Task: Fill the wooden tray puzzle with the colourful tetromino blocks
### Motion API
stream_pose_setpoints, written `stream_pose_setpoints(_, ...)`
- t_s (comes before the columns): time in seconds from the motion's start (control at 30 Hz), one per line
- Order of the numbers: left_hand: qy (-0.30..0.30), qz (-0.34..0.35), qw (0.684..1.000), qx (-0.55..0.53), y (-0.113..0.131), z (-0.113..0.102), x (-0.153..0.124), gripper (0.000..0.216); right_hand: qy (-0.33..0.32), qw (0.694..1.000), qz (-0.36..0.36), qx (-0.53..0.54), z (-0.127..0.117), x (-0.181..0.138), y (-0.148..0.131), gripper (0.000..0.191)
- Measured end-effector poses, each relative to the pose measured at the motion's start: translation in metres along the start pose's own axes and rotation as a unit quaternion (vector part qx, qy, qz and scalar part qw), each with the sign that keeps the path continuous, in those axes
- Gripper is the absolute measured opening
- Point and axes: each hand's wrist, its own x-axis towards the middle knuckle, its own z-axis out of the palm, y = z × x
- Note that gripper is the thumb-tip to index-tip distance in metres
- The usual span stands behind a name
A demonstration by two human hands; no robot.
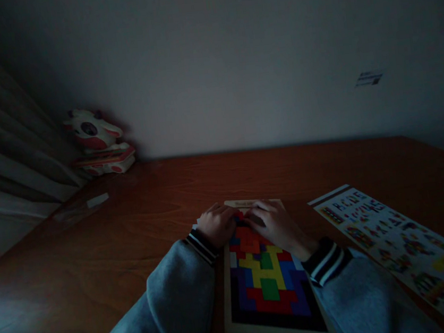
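A wooden puzzle tray (pixel 240 329) lies on the brown table in front of me, filled with coloured block pieces (pixel 267 279) in red, yellow, green, blue and purple. My left hand (pixel 217 223) and my right hand (pixel 273 223) both rest on the far end of the tray. Their fingers are curled and meet over a red piece (pixel 240 217) near the top edge. The scene is dim, so I cannot see which hand actually grips that piece. Both arms wear grey sleeves with striped cuffs.
A printed sheet of coloured pattern pictures (pixel 403 247) lies to the right of the tray. At the far left corner a red and white toy (pixel 96 140) stands by the curtain (pixel 8 153). A small pale strip (pixel 97 200) lies on the table (pixel 96 255).
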Motion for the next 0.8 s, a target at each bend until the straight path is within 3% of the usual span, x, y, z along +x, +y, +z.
stream_pose_setpoints(0.27, -0.021, 0.048, 0.998, 0.027, 0.001, -0.004, -0.001, 0.031, -0.01, 0.998, -0.054, -0.044, -0.006, -0.003, 0.001, 0.013)
stream_pose_setpoints(0.47, 0.0, 0.027, 0.999, 0.027, -0.002, -0.004, -0.002, 0.03, -0.02, 0.995, -0.084, -0.043, -0.009, -0.004, 0.001, 0.015)
stream_pose_setpoints(0.63, 0.081, -0.006, 0.996, 0.049, -0.032, -0.02, -0.006, 0.026, -0.003, 0.998, -0.067, -0.008, -0.01, -0.005, 0.001, 0.015)
stream_pose_setpoints(0.8, 0.017, 0.081, 0.996, 0.041, -0.072, -0.043, -0.028, 0.019, 0.008, 0.997, -0.063, 0.039, -0.013, -0.006, 0.005, 0.014)
